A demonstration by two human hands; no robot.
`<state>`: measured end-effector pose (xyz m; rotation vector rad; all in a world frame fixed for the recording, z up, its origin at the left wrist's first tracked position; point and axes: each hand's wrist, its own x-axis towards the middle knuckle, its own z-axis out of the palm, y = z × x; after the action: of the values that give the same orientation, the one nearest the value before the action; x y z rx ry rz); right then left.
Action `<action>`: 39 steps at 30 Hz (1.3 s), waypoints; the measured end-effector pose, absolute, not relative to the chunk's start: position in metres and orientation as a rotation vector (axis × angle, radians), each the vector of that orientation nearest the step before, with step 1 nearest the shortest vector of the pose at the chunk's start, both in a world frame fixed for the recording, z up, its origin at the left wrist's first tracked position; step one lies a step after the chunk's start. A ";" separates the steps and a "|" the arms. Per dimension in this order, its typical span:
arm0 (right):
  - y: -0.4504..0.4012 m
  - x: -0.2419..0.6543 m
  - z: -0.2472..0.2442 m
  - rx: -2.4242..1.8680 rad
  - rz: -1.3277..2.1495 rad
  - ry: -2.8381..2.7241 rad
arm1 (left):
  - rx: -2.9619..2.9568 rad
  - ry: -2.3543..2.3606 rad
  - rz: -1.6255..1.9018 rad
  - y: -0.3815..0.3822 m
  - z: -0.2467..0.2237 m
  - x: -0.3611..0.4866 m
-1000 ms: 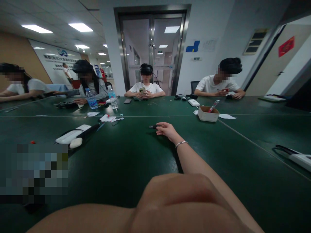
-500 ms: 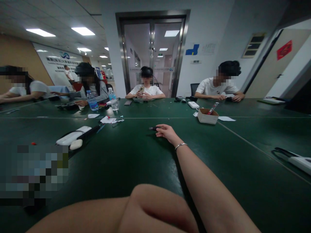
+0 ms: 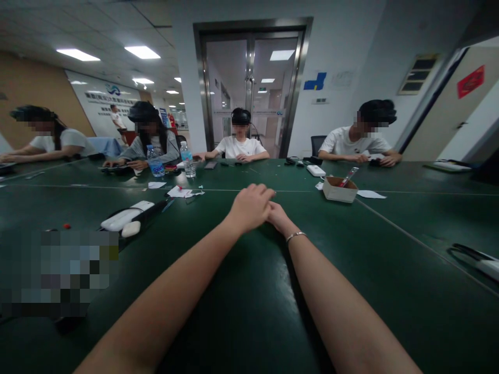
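My left hand (image 3: 251, 208) is over the dark green table (image 3: 241, 270), its fingers bent and close together beside the tips of my right hand (image 3: 278, 217). Both hands meet near the middle of the view. A silver bracelet (image 3: 296, 235) is on my right wrist. My right fingers are closed, but the left hand covers their tips. Whatever lies between the two hands is hidden, and the small dark stick seen earlier in my right hand does not show.
Left: white device (image 3: 128, 216), white oval object (image 3: 131, 229), paper scraps (image 3: 180, 191) and two water bottles (image 3: 155, 162) (image 3: 187, 161). Right: open box (image 3: 340, 190) with a red-and-clear item, white device (image 3: 315, 171). Several people sit across the table.
My left forearm has swung up from the bottom edge, and the left hand has come to my right hand, covering the small dark stick's place. The view has shifted slightly left.
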<state>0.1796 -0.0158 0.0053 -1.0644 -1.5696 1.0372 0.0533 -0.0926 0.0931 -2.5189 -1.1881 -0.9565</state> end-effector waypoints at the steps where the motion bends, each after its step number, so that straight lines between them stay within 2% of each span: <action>1: -0.016 0.179 0.005 -1.052 1.119 -1.525 | -2.437 -1.484 -1.004 -0.070 0.083 0.045; 3: -0.015 0.179 0.005 -1.019 1.303 -1.410 | -2.357 -1.953 -1.074 -0.037 0.058 0.029; 6: -0.012 0.179 0.004 -1.015 1.406 -1.317 | -2.410 -2.246 -1.322 -0.019 0.021 0.016; 10: -0.009 0.179 0.001 -1.003 1.402 -1.364 | -2.636 -2.155 -1.462 -0.024 -0.005 0.011; 21: -0.012 0.180 0.003 -0.963 1.427 -1.364 | -2.771 -1.963 -1.779 -0.016 -0.013 0.005; 26: -0.014 0.183 0.003 -0.903 1.446 -1.371 | -2.753 -1.992 -1.712 -0.019 -0.009 0.005; 33: -0.015 0.185 0.006 -0.876 1.505 -1.364 | -2.568 -1.974 -1.372 -0.022 -0.002 0.005; 39: -0.016 0.184 0.008 -0.883 1.508 -1.351 | -2.588 -2.077 -1.328 -0.026 0.002 0.006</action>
<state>0.1843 -0.0156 0.0076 -0.8832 -1.3512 1.5079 0.0057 -0.0255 0.0017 -2.5879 -2.0771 -1.3284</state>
